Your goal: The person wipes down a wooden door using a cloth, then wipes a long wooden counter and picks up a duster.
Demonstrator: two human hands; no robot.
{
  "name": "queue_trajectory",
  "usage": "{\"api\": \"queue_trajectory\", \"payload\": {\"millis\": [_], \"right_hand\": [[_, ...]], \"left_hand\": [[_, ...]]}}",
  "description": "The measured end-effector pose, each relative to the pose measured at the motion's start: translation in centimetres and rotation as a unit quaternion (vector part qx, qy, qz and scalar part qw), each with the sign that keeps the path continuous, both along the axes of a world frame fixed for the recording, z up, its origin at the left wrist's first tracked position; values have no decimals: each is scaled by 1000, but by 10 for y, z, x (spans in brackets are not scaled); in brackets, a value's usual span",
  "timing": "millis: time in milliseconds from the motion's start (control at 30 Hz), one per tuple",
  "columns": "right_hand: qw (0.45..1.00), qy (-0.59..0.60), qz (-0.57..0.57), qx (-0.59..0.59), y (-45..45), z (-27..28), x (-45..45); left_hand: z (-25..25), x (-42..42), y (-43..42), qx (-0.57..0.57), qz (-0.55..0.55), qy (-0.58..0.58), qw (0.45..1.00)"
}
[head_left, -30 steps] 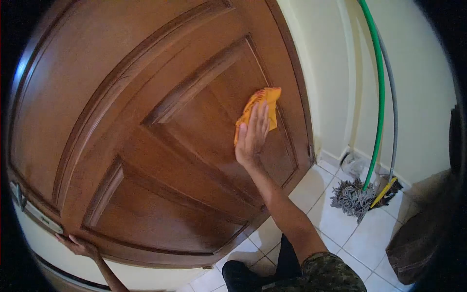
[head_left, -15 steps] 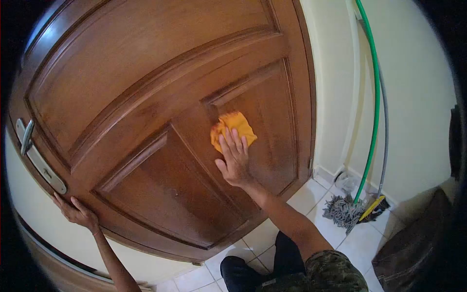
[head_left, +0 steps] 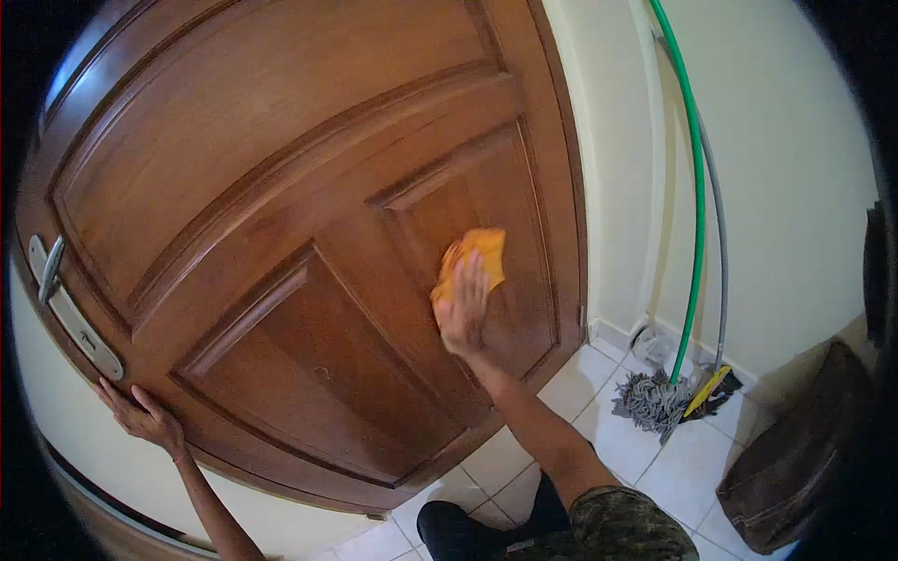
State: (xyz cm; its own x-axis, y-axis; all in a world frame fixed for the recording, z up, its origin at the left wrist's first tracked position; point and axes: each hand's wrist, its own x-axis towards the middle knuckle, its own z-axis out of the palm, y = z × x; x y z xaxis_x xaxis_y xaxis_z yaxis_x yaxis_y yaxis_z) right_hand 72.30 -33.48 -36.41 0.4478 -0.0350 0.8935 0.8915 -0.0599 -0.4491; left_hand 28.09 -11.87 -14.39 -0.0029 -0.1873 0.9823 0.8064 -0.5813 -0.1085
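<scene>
Right fingers [head_left: 474,268], extended, partly hide orange cloth [head_left: 491,246]; left fingers [head_left: 114,400], parted, touch cropped door [head_left: 318,210].

On my monitor I see a cream wall [head_left: 786,187] at the frame's right, white floor tiles [head_left: 678,477] lower right, and a green-handled mop [head_left: 650,402] beside a broom [head_left: 713,395].

Orange cloth [head_left: 490,251]: partly hidden under right grip [head_left: 465,304]. Door [head_left: 309,140]: top cut off. Green pole [head_left: 698,206]: upper end cut off.

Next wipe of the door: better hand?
Right, likely: the right hand has the cloth against a lower panel; the left hand is at the edge of the door, below the handle.
</scene>
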Motion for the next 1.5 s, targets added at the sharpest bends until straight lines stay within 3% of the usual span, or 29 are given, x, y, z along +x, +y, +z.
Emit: {"api": "queue_trajectory", "payload": {"millis": [33, 100, 133, 233, 267, 367, 533, 600, 633, 733, 800, 867, 900, 933, 1000, 1067, 1133, 1200, 1267, 1433, 1500], "right_hand": [[1000, 8, 1, 5, 3, 1, 6], [981, 167, -51, 90, 5, 0, 16], [979, 175, -54, 92, 3, -7, 11], [986, -70, -15, -151, -8, -35, -5], [987, -62, -15, -146, -7, -40, 1], [987, 140, 13, 78, -7, -34, 16], [998, 6, 2, -64, -10, -49, 11], [998, 52, 16, -29, -12, -53, 24], [991, 117, -25, 60, -8, -50, 34], [978, 190, -25, 87, -13, -53, 30], [990, 135, -4, 46, -17, -69, 32], [995, 28, 11, -100, -21, -89, 46], [998, 70, -1, 10, -25, -85, 54], [997, 73, 0, 9, -26, -82, 61], [956, 255, -63, 128, -27, -80, 70], [965, 232, -55, 105, -29, -82, 67], [992, 110, -27, -56, -43, -78, 66], [990, 132, -23, -32, -45, -74, 85], [981, 174, -29, 78, -45, -78, 100], [982, 178, -39, 51, -55, -144, 103], [962, 256, -55, 81, -49, -190, 106]], "left_hand": [[0, 1, 1, -3, 6, -11, 1000], [1, 6, -1, -6, 3, -25, 1000], [1, 8, -1, -4, 0, -17, 1000], [0, 4, 14, 1, 4, -47, 999], [-2, 3, 18, 6, 3, -40, 999], [-2, -1, 23, -12, 11, -48, 999], [-2, 6, 15, -9, 42, -49, 998], [-3, 5, 19, -13, 60, -51, 997], [-2, 4, 20, -6, 64, -48, 997], [-1, 3, 20, -18, 48, -57, 997], [0, 0, 23, 1, 70, -45, 997], [1, 3, 18, 4, 64, -41, 997], [2, 4, 17, 10, 61, -38, 997], [2, 5, 16, 10, 62, -35, 997], [2, 4, 14, 25, 72, -25, 997], [3, 3, 17, 28, 59, -26, 998], [0, 7, 19, 25, 45, -28, 998], [0, 7, 17, 11, 54, -44, 997], [1, 10, 12, 8, 44, -35, 998], [1, -8, 32, -3, 53, -38, 998], [1, -10, 34, 15, 73, -28, 997]]}}
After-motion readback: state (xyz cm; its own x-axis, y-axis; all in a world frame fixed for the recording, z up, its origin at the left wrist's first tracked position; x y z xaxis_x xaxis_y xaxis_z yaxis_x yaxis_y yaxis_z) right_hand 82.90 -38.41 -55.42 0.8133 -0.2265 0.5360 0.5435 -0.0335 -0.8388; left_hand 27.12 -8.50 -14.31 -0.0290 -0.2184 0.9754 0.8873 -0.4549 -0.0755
